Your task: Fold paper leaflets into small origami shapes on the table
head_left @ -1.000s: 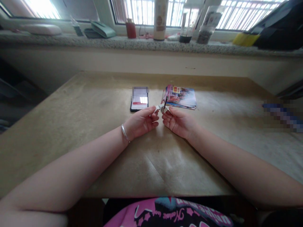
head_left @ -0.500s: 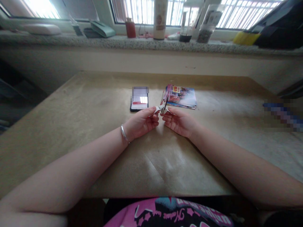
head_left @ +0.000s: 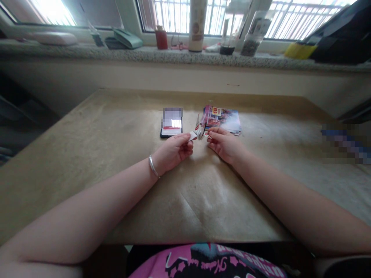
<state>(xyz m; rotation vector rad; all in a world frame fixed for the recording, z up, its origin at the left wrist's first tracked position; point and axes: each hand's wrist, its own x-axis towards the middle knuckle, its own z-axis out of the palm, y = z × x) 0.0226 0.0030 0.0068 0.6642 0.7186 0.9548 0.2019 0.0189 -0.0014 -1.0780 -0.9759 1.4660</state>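
A small folded piece of printed white paper [head_left: 198,131] stands between my hands, just in front of the leaflets. My left hand [head_left: 174,151], with a silver bangle [head_left: 152,166] at the wrist, pinches its left end. My right hand [head_left: 224,145] holds its right end with the fingertips, though the grip is small and partly hidden. A stack of colourful printed leaflets [head_left: 223,120] lies just beyond the paper. A black smartphone [head_left: 171,129] with a lit screen lies face up beyond my left hand.
Both forearms rest on a tan paper-covered table [head_left: 203,208]. A blurred blue object [head_left: 344,142] lies at the right. Behind the table's far edge, a granite windowsill [head_left: 162,56] carries a tall bottle [head_left: 197,27], a red cup [head_left: 161,39] and several other items.
My right hand has shifted rightward and its fingers have curled in toward the paper's right end. The folded paper now stands more upright, with a wider gap between my hands.
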